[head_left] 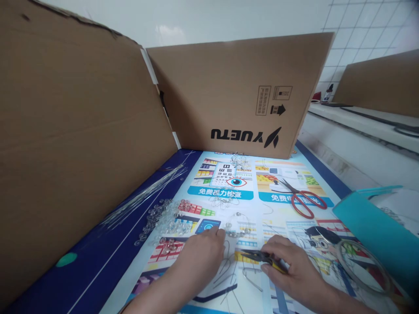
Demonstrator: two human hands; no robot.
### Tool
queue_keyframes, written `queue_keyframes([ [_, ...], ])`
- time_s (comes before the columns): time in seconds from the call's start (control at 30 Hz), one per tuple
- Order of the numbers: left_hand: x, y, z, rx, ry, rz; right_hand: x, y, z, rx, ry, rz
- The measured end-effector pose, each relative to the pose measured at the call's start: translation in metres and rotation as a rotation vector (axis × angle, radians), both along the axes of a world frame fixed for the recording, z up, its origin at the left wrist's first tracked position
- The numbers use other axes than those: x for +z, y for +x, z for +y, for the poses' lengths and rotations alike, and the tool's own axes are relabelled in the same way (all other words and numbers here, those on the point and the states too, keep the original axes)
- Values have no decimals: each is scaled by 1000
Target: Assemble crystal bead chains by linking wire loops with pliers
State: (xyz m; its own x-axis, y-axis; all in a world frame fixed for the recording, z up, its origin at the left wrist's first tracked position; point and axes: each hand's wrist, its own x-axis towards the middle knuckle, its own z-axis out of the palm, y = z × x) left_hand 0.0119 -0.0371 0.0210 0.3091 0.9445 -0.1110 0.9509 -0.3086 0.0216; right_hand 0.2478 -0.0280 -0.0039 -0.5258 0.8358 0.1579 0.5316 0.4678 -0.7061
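Observation:
My left hand (206, 249) is low over the printed sheet, its fingers curled together. Its fingertips are beside the left edge of a wire ring strung with clear beads (240, 234); what they pinch is hidden. In my right hand (291, 264) is a pair of pliers (258, 255) with dark jaws and yellow-and-black handles. The jaws point left, just below the beaded ring. Bent pieces of wire (251, 281) lie under the pliers and between my hands. Left of my left hand spreads a pile of clear beads (163, 220).
Red-handled scissors (303, 200) lie at the right, beyond my right hand. A coil of wire (363, 266) and a teal folder (376, 222) are farther right. Straight wires (144, 196) lie at the left. Cardboard panels (229, 96) stand along the back and left.

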Motion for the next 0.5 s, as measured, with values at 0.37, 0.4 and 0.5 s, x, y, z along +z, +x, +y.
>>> queue_keyframes([
  [0.37,-2,-1,-3,-61,6,101,0,0,1,8,-3,-20],
  [0.4,-2,-1,-2,-62,5,102,0,0,1,7,-3,-27],
  [0.5,-2,-1,-2,-56,-11,97,2,0,-1,12,-5,-50],
])
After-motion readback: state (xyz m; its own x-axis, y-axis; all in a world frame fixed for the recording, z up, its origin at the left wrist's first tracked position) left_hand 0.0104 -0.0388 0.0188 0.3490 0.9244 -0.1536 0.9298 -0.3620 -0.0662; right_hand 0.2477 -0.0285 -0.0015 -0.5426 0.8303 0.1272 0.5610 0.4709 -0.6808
